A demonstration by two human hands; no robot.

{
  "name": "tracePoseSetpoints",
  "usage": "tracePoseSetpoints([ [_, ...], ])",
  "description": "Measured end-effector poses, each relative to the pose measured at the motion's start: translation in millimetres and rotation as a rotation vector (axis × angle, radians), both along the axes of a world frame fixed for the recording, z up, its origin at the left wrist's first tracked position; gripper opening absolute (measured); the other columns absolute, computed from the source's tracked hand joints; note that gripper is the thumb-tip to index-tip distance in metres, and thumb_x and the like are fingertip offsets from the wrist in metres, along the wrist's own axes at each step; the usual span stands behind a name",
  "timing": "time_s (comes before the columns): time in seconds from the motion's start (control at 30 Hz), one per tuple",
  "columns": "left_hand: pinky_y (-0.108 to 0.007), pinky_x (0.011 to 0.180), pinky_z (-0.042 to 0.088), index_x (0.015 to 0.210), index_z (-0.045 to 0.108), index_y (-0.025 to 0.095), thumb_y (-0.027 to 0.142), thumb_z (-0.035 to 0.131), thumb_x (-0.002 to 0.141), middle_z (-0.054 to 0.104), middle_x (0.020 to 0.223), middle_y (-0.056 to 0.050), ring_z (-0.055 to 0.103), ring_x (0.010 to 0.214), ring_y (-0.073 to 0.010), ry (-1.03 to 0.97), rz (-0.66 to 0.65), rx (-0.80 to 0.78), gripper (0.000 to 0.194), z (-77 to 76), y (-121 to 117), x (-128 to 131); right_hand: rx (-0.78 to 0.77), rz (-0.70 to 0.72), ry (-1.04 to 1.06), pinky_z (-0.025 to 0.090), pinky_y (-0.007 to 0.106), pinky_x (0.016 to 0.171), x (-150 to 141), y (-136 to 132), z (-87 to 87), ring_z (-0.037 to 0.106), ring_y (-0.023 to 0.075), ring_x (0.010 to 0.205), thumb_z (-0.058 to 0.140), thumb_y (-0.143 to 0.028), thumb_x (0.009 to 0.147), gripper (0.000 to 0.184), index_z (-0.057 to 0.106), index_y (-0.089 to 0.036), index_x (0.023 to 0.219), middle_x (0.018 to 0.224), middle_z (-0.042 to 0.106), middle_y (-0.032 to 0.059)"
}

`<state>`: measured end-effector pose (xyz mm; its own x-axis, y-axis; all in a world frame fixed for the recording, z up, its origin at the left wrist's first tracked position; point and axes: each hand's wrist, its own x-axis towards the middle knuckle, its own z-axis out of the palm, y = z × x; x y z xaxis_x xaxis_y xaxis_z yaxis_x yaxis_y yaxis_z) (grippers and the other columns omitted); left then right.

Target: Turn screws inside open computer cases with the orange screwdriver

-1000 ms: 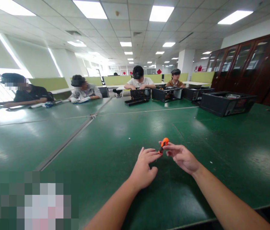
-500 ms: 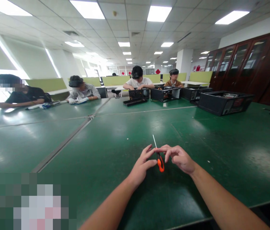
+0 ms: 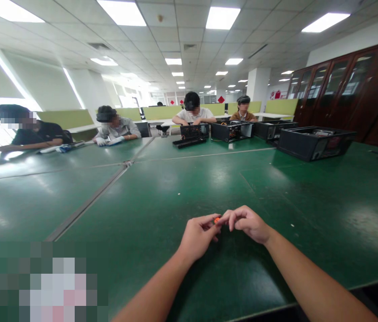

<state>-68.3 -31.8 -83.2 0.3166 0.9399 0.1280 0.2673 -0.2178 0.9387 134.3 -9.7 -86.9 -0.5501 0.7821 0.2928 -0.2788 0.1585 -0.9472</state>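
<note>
A screwdriver [image 3: 217,220] shows only as a small patch of its orange handle; my fingers hide its blade and most of the rest. My left hand [image 3: 197,235] pinches it between thumb and fingers, above the green tabletop. From the right, the stretched index finger of my right hand [image 3: 247,223] reaches the orange part and seems to touch it. The other fingers of that hand are loosely bent and apart, with nothing visible among them.
Several black computer cases [image 3: 312,142] stand along the far right of the green table [image 3: 162,197]. A seam [image 3: 88,203] crosses it at left. Several people sit opposite, one in a white shirt [image 3: 202,115] reaching into an opened case. Pixelation covers the lower left.
The screwdriver has turned: its blade pointed away in full view before, and now only an orange bit shows. My left fingers have closed in a pinch. My right hand has barely moved.
</note>
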Motion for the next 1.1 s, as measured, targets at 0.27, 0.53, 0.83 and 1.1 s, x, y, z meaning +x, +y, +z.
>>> tracePoseSetpoints([
  [0.27,-0.037,0.104,0.046,0.113,0.072,0.029,0.002,0.052,0.076,0.07,0.119,-0.003,0.064,0.113,-0.0211,0.071,-0.074,0.347,0.049,8.6,-6.1,1.6,-0.17,-0.218,-0.074,0.033,0.025,0.048,-8.3,8.9,-10.2,0.048,0.0111,0.046,0.06,-0.052,0.088,0.037,0.066,-0.016,0.083,0.053,0.058,-0.0021],
  [0.53,-0.04,0.102,0.047,0.109,0.074,0.029,-0.001,0.051,0.067,0.065,0.118,-0.005,0.061,0.112,-0.0229,0.17,-0.083,0.452,0.057,7.6,-5.5,-1.8,-0.203,-0.081,0.066,0.035,0.024,0.044,-1.8,-2.2,-5.5,0.047,0.0128,0.041,0.061,-0.047,0.087,0.06,0.048,-0.016,0.137,0.047,0.055,-0.0051],
  [0.83,-0.043,0.109,0.039,0.114,0.07,0.031,0.003,0.056,0.073,0.051,0.138,-0.006,0.046,0.13,-0.0258,0.241,-0.112,0.454,0.052,16.7,-12.6,-1.3,-0.188,0.162,0.218,0.052,0.037,0.066,2.3,-9.7,5.7,0.07,0.0277,0.081,0.062,-0.049,0.084,0.047,0.06,-0.016,0.116,0.09,0.074,0.014],
  [1.1,-0.05,0.115,0.031,0.12,0.066,0.029,0.002,0.059,0.063,0.037,0.15,-0.006,0.038,0.137,-0.0297,-0.01,-0.127,0.193,0.064,5.1,-1.8,-3.4,-0.027,0.068,-0.059,0.048,0.035,0.081,-1.8,-3.2,0.8,0.065,0.02,0.085,0.07,-0.037,0.083,0.024,0.076,-0.015,0.089,0.092,0.072,0.0088],
])
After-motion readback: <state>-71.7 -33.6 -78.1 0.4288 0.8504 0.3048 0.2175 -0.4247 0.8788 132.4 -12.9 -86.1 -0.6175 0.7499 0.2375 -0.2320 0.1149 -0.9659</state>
